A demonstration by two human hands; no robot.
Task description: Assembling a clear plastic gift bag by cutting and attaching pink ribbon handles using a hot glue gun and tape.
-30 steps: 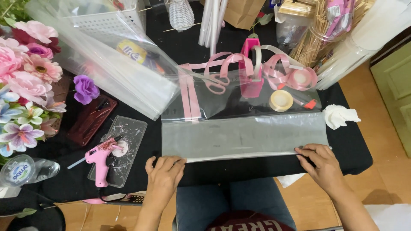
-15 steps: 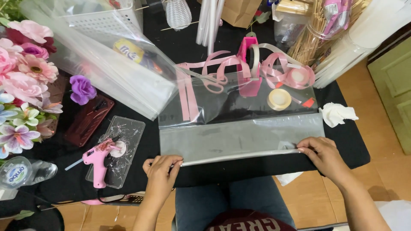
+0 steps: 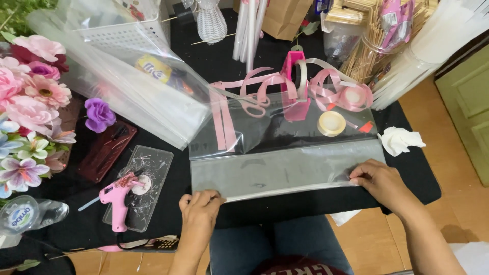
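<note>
Left hand [image 3: 199, 208]: fingers pinched shut on near-left corner of clear plastic sheet [image 3: 285, 170], having slid right since a second ago
Right hand [image 3: 379, 183]: pinches the fold's right end
Sheet: at desk's [image 3: 407, 191] near edge, folded band now narrower, crease being pressed flat
Beside: pink glue gun [image 3: 118, 199], left

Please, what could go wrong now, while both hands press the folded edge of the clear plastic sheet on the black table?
1. The clear plastic sheet looks slippery, and the left hand and right hand pin only its two near corners, so the fold may slide crooked.
2. The pink ribbon and tape roll appear to lie under or against the sheet's far part; they might crease it or get dragged.
3. The pink glue gun lies near the left hand; if hot, it could burn.
</note>
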